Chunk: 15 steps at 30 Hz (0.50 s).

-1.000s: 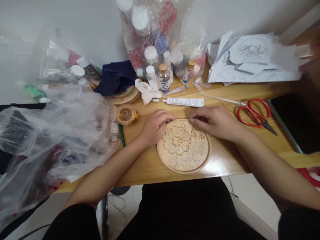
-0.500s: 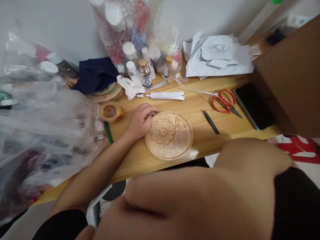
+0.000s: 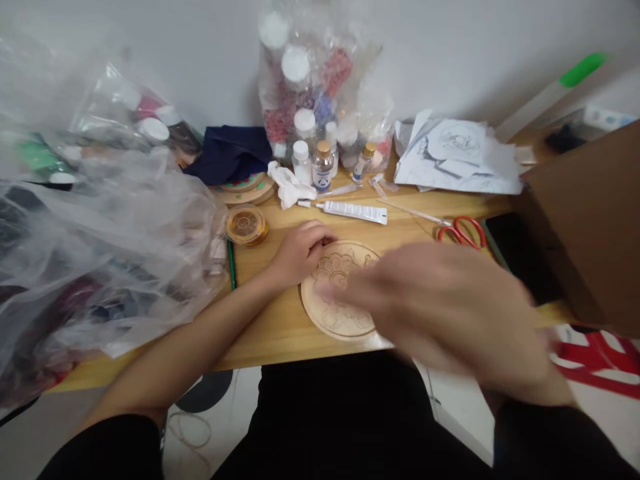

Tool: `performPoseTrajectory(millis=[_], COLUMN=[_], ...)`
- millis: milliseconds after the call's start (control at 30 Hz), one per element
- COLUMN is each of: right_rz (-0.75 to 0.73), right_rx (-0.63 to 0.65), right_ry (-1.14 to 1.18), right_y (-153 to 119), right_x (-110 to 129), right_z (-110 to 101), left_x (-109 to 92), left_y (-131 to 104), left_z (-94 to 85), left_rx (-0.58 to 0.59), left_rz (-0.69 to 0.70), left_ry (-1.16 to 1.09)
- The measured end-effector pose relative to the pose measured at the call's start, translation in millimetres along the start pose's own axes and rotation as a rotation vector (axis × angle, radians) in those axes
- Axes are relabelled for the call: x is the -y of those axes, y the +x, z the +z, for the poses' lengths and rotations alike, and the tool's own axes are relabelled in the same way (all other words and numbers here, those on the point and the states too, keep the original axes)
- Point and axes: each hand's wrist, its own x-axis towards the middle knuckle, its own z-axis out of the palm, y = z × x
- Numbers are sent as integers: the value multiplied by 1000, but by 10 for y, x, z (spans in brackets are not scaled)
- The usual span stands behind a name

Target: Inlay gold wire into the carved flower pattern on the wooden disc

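Observation:
A round wooden disc (image 3: 330, 320) with flower line patterns lies near the table's front edge. My left hand (image 3: 303, 250) rests at its upper left rim, fingers curled together; what they hold, if anything, is hidden. Over the disc's right side hovers my right hand (image 3: 445, 300), smeared by motion, its fingers pointing left. Above the disc lies a white tube (image 3: 356, 212), its cap end to the left. Red-handled scissors (image 3: 469, 233) are partly covered by my right hand.
Plastic bags (image 3: 150, 247) fill the left side. Small bottles (image 3: 323, 163) stand at the back by drawn papers (image 3: 455, 153). A spool (image 3: 247, 225) sits left of my left hand. A phone (image 3: 525, 253) and a cardboard box (image 3: 590, 220) are at right.
My right hand has come away from close in front of the camera and now reaches over the disc. The view has shifted. My left hand stays at the disc's rim.

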Motion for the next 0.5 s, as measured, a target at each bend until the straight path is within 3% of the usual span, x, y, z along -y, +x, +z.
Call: performPoseTrajectory(millis=[67,133,200,267,500], right_rz=[216,487,512,496,452], right_rx=[-72,-109,-95,-77,18], right_ry=[-184,-304,-301,-279,-192], right_y=[231,247,170,100,85], right_x=[-552,-1010,-1280,-1369,-1327], right_z=[186,428,602,678,706], left_x=[-12,-20,-21,-17,5], left_y=[4,10,16,18,3], left_z=[-7,-12,-14,-12,-4], left_rx=[-7,-11,-9,-8,13], left_rz=[13,26,39,48,31], left_ry=[2,5,8,9,-1])
